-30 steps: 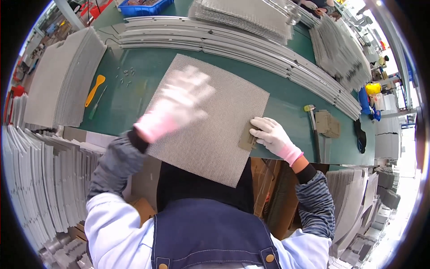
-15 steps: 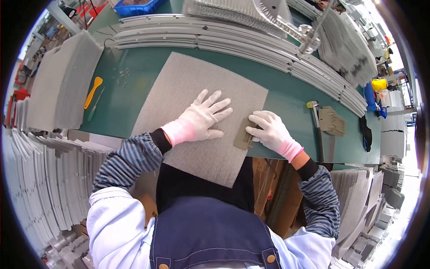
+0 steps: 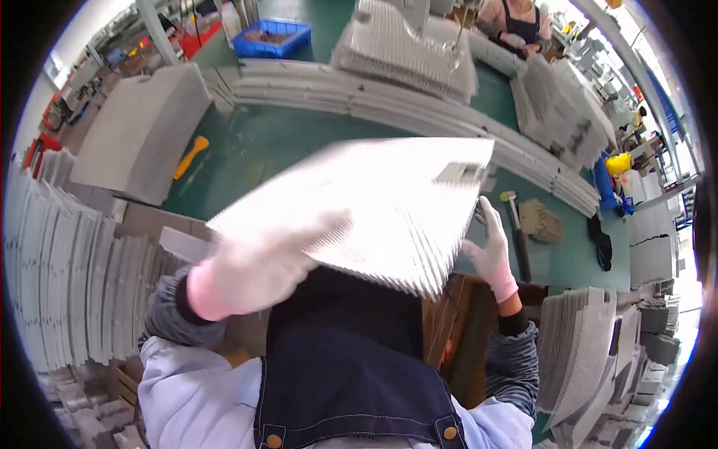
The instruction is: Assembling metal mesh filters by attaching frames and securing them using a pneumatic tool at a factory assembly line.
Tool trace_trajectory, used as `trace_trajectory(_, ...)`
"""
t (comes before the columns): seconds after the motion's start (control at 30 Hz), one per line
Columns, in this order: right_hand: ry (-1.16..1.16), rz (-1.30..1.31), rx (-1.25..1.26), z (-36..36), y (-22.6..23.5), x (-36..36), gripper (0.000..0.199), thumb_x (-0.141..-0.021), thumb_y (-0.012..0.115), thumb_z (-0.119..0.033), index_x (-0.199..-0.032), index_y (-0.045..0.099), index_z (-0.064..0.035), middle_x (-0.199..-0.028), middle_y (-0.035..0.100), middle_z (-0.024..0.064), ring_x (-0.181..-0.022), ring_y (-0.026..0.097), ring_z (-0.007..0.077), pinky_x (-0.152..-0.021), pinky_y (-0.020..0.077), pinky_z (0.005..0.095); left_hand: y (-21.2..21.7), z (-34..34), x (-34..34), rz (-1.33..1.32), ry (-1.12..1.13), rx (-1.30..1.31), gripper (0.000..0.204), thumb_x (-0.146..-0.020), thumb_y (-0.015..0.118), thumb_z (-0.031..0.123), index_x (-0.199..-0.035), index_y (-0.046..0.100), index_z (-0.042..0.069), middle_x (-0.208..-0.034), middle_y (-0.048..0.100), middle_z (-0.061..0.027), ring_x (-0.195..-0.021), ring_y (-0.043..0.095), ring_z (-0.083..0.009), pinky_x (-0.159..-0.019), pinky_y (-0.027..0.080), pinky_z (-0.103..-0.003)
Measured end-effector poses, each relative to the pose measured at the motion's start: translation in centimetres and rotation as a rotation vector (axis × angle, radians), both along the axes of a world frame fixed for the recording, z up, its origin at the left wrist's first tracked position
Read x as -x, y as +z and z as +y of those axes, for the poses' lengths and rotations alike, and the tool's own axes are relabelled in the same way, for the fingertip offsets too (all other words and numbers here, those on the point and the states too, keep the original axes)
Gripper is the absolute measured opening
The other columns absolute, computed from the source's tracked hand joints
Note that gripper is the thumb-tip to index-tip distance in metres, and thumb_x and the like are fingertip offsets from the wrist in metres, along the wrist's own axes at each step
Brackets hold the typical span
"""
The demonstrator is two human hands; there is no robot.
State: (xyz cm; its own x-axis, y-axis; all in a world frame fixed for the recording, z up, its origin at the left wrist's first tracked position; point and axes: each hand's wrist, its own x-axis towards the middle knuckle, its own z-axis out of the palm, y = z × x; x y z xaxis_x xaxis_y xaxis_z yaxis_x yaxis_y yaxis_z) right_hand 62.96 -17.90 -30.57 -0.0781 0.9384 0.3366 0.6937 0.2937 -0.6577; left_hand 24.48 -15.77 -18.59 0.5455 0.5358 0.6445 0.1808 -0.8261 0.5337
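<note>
A pale mesh sheet (image 3: pixel 389 202) is raised and tilted above the green bench, bright with glare. My left hand (image 3: pixel 258 262), white-gloved with a pink cuff and blurred by motion, grips its near left edge. At the sheet's right edge is my right hand (image 3: pixel 491 251), also gloved, its thumb and fingers apart; the fingertips are close to the edge, and whether they touch it I cannot tell. Near the sheet's far right corner sits a small grey-beige flat piece (image 3: pixel 460 173), partly lost in the glare.
A hammer (image 3: pixel 517 224) and a stack of beige pieces (image 3: pixel 541 221) lie right. A yellow scraper (image 3: pixel 191 157) is left, beside a stack of sheets (image 3: pixel 142 131). Metal strips (image 3: pixel 359 99) line the back, before a blue bin (image 3: pixel 271 39). Another person (image 3: pixel 516 26) stands far right.
The mesh sheet has come up off the bench and tilted. My left hand has gone from flat on it to its left edge. My right hand has let go of the flat piece.
</note>
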Motion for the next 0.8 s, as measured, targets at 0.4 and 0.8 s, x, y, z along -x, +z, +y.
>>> trace_trajectory(0.4, -0.086, 0.722, 0.720, -11.0, -2.3, 5.2, 0.023, -0.087, 0.061, -0.001, -0.109, 0.063, 0.0046, -0.093, 0.067, 0.0027, -0.080, 0.061, 0.0084, -0.071, 0.0485, 0.0233, -13.0, 5.2, 5.3, -0.321, 0.398, 0.991, 0.043, -0.092, 0.063, 0.020, -0.124, 0.056, -0.009, -0.116, 0.065, -0.0121, -0.108, 0.058, -0.0164, -0.094, 0.045, -0.027)
trace_trajectory(0.8, -0.258, 1.144, 0.918, -16.0, -7.0, 7.7, 0.033, -0.092, 0.055, -0.004, -0.123, 0.054, 0.0042, -0.114, 0.063, 0.0070, -0.100, 0.061, 0.0158, -0.092, 0.0466, 0.0307, -19.4, -5.4, 6.9, 0.051, 0.309, 1.349, 0.032, -0.091, 0.063, 0.020, -0.106, 0.064, -0.008, -0.090, 0.067, -0.0033, -0.082, 0.056, -0.0072, -0.075, 0.046, -0.025)
